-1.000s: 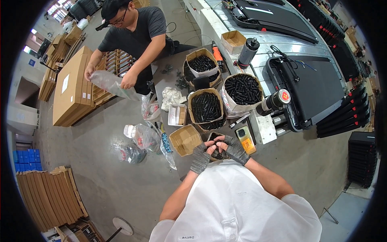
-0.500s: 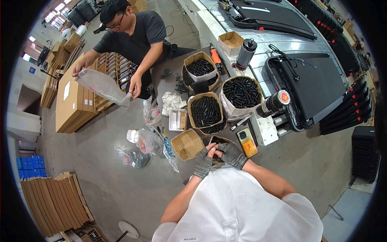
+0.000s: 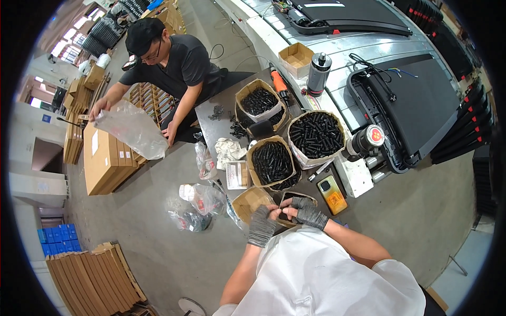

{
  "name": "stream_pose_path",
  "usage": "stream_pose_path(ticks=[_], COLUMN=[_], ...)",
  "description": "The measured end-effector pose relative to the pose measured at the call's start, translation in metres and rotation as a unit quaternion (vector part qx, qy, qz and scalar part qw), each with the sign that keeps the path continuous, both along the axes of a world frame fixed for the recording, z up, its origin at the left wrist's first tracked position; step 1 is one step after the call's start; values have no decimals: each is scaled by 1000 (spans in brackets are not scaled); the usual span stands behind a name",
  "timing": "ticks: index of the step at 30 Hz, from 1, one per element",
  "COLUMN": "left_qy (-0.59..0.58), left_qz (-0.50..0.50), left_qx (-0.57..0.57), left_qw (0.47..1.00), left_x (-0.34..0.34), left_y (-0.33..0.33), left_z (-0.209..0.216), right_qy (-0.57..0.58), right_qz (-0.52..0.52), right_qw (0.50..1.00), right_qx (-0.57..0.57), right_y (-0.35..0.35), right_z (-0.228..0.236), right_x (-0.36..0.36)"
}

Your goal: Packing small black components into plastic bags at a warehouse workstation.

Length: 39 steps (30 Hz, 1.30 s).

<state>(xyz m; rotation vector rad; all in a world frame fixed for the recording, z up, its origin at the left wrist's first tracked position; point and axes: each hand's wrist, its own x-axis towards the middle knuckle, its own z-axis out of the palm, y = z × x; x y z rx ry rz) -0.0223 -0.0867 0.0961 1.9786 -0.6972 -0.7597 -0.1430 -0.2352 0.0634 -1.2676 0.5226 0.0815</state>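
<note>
Reaches both forearms in from the lower edge of the view, elbows set wide, and holds the hands together above the near edge of the tabletop (image 3: 211, 129). Angles the left hand (image 3: 262, 224) up and rightward, back uppermost; angles the right hand (image 3: 307, 214) leftward to meet it. Wears grey fingerless gloves (image 3: 260, 235) on both. Curls the fingers inward, tips meeting in a pinch; cannot tell, at this size, whether something small is gripped there or how its long axis lies.

Has the bin (image 3: 312, 198) just beyond and partly under the right hand, at the near edge, mouth up, dark contents inside, visible far rim running left to right. Has the carton (image 3: 247, 201) beside it, by the left edge, mouth up, partly covered by the left hand. Has the phone (image 3: 332, 196) near the right edge, back up, camera end toward the far edge, long axis slanting from far left to near right.

Faces, farther off, the box (image 3: 266, 143) and the tub (image 3: 299, 151), both full of black parts (image 3: 316, 131) pointing every way. Shares the space with a co-worker (image 3: 182, 60) past the left edge, holding a clear bag (image 3: 132, 129).
</note>
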Motion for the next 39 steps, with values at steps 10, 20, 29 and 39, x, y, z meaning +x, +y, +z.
stream_pose_path(ticks=[10, 20, 29, 39], left_qy=[-306, -373, -338, -142], left_qz=[-136, -246, -129, -108], left_qx=[81, 109, 48, -56], left_qw=[939, 888, 931, 982], left_x=[111, 131, 82, -22], left_y=[-67, -97, -55, -20], left_z=[11, -30, 26, -3], right_qy=[35, 38, 25, -53], right_qz=[-70, -67, -111, -77], right_qw=[991, 991, 964, 892], right_qx=[107, 105, 241, 442], right_y=[-13, -23, -26, -21], right_z=[-60, -57, -39, 4], right_x=[-27, -27, -32, -30])
